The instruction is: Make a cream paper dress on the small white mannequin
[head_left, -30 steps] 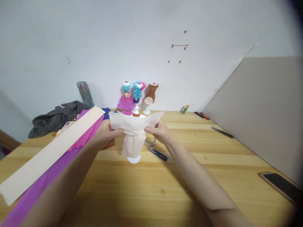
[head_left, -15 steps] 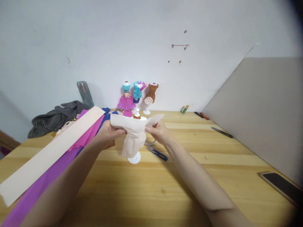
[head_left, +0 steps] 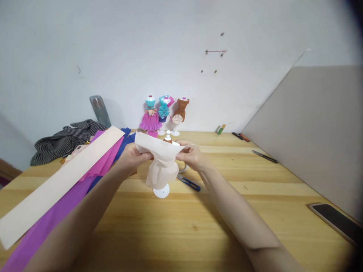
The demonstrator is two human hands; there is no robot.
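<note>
A pale cream sheet, crepe paper by its look (head_left: pixel 159 145), is wrapped across the front of a small dress-form mannequin (head_left: pixel 168 135). The mannequin stands upright on a round white base (head_left: pixel 161 191), and a gathered cream skirt (head_left: pixel 162 173) hangs below its waist. My left hand (head_left: pixel 136 156) pinches the sheet at its left side. At the right side my right hand (head_left: pixel 190 154) is closed on the sheet's other end, fingers partly behind it. Blue-handled thread snips (head_left: pixel 189 183) lie on the table just right of the mannequin, beside a partly hidden white ring (head_left: pixel 184 168).
Three dressed mini mannequins (head_left: pixel 150 117) stand against the wall. Coloured paper strips (head_left: pixel 65 177), a striped cloth (head_left: pixel 68 139) and a bottle (head_left: pixel 100 111) are at left. A glue stick (head_left: pixel 221 129), dark scissors (head_left: pixel 265 156) and a phone (head_left: pixel 336 223) lie at right.
My right hand has drawn the sheet's right end in closer around the mannequin, so less of it sticks out. The mannequin has shifted slightly right. My left hand keeps its pinch.
</note>
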